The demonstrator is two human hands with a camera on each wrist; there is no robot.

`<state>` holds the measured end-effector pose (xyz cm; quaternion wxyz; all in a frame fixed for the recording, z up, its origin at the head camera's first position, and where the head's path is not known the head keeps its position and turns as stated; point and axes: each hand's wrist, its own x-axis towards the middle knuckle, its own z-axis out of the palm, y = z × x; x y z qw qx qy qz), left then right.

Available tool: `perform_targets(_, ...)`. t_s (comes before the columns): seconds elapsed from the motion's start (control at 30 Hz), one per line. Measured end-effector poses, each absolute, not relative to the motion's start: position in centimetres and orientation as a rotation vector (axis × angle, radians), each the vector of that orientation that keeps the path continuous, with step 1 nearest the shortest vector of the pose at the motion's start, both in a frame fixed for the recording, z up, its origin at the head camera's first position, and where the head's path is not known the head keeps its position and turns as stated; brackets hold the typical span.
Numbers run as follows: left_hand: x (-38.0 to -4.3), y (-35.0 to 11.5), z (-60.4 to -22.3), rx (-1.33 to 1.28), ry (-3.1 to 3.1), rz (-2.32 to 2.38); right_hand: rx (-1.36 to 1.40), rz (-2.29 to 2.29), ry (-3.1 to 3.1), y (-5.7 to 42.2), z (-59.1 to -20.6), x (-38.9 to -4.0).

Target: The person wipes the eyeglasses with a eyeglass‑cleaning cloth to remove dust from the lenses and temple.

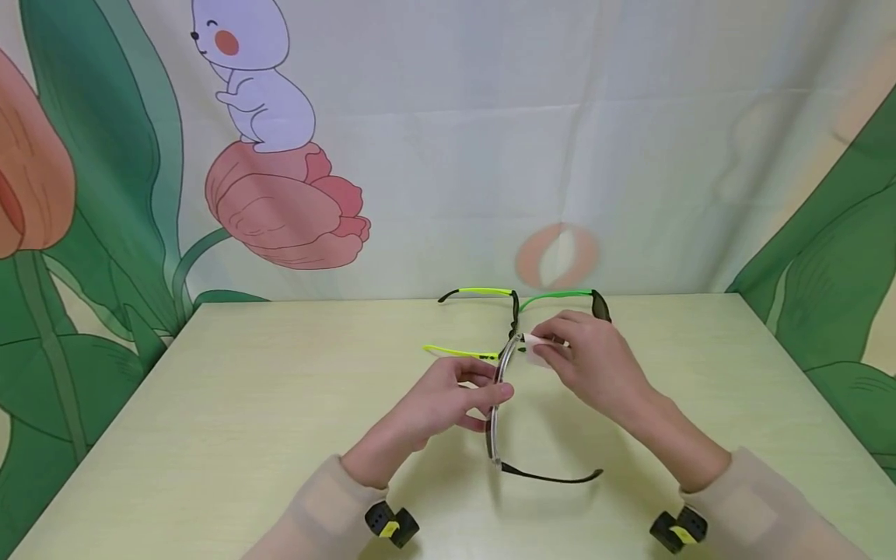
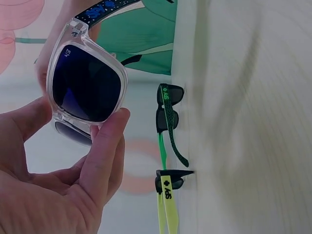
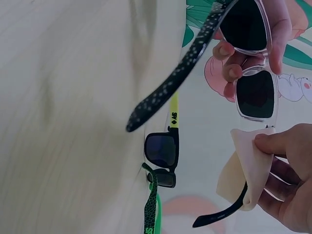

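Note:
Sunglasses with a clear frame, dark lenses and speckled dark temples are held up over the table, turned sideways. My left hand grips their front near the bridge, thumb on one side and fingers on the other. In the right wrist view, a pale cloth is folded around one temple, whose dark curved tip sticks out below it. My right hand pinches the cloth on that temple. The other temple extends free toward the near side.
Behind the hands, black sunglasses with yellow temples and another pair with green temples stand side by side at the table's back edge. A printed curtain hangs behind the pale table.

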<state>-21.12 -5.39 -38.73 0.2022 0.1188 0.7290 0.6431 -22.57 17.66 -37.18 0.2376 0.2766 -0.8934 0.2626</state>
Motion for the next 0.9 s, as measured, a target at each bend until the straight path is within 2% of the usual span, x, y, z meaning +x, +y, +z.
perform_targets(0.53,-21.01,-5.28,-38.73,0.320,2.012,1.809,0.814,0.747,-2.454,17.43,-37.05,-22.65)
perform_targets(0.9,-21.18,-5.73,-38.54,0.299,1.983,1.863,0.787,0.605,-2.482,17.92,-37.03,-22.93)
